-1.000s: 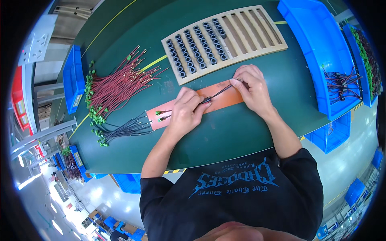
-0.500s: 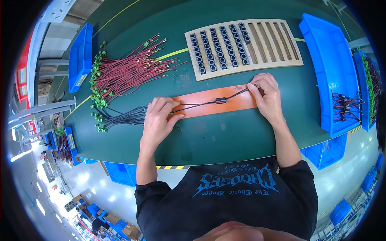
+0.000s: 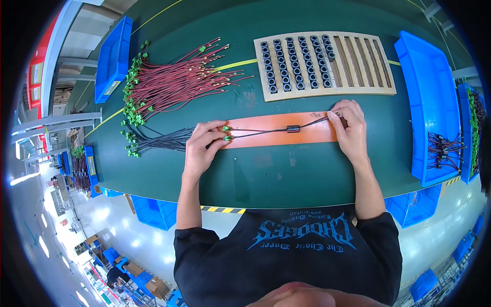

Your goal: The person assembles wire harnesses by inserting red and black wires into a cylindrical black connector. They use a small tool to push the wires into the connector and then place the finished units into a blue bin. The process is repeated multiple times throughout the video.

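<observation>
Wire pair (image 3: 266, 132), black rings in wooden tray (image 3: 378, 84).

The table (image 3: 286, 174) is covered in a matt dark green mat that looks smooth. On it lies an orange strip (image 3: 276, 122), flat and dull like rubber or card. The slatted tray (image 3: 327, 64) near the far edge looks like pale bare wood, holding black, slightly glossy rings (image 3: 294, 59). The blue bins (image 3: 434, 102) at the right edge are shiny moulded plastic. The red wires (image 3: 174, 84) have smooth plastic sheathing and green plastic plugs.
</observation>
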Demonstrator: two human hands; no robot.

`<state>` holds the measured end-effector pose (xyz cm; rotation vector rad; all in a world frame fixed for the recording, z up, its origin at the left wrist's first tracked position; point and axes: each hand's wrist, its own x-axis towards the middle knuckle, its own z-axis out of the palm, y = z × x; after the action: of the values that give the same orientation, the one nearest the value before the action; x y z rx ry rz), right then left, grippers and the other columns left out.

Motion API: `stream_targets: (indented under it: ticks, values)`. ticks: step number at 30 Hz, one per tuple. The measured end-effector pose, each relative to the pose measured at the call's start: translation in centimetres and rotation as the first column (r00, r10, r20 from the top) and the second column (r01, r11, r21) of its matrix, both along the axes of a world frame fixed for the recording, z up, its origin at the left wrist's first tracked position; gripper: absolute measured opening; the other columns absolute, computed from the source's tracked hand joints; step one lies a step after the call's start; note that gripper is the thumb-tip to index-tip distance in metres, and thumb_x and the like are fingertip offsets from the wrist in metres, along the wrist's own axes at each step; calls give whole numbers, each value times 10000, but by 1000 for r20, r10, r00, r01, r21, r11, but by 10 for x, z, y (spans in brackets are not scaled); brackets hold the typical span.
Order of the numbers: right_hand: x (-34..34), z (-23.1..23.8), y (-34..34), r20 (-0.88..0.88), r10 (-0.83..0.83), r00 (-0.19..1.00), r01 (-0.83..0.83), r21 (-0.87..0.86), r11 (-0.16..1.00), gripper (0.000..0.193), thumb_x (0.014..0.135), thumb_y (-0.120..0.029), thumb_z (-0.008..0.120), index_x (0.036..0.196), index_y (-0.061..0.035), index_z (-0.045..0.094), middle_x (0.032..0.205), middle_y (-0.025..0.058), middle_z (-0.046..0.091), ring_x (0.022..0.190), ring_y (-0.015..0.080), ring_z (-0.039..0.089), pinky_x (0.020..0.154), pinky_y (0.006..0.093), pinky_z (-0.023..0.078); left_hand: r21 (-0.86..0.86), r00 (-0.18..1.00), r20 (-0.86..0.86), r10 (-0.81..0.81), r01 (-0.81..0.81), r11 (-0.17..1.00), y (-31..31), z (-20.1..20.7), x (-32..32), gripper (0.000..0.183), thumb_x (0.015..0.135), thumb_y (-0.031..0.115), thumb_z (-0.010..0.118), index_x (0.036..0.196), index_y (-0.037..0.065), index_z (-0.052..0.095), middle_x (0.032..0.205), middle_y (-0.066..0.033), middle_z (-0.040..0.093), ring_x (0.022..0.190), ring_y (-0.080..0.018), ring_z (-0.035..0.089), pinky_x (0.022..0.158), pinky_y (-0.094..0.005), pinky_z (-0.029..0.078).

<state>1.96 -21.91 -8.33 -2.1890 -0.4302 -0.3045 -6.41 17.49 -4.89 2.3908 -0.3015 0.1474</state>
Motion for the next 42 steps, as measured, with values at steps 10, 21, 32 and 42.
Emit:
stream_targets:
  ticks: [10,21,32,42]
  values:
    - [-1,-2,0,5,12,1000,-12,-26,1000,148,931,-118,740,866,-13,657,974,95,680,996,302,642,1099,523,424,-408,917,-398,-37,-140,902,-11,17,0,121,1044,-47,487,1150,8,476,1378,-240,617,995,-214,713,894,-335,580]
    - [-1,-3,-1,16,15,1000,-14,-38,999,140,924,-110,746,874,-15,656,984,94,682,1013,298,642,1105,525,424,-181,965,-216,151,-191,965,-40,46,-18,85,1087,22,471,1164,-7,451,1198,-200,699,915,-276,761,830,-379,612]
    - [-1,-5,-2,9,13,1000,-13,-20,1000,147,929,-108,739,870,-11,647,987,99,684,1005,303,643,1103,520,425,-204,961,-192,198,-236,950,-35,12,-26,126,1030,-56,530,1150,-19,520,1151,-164,712,886,-227,725,811,-339,582]
    - [0,-6,-1,13,10,1000,-10,-13,1000,152,932,-113,738,866,-13,646,984,96,679,995,301,640,1104,522,422,-31,974,128,187,-185,982,-29,5,-6,168,904,-116,640,1046,-26,633,1014,-161,693,895,-283,694,798,-342,564]
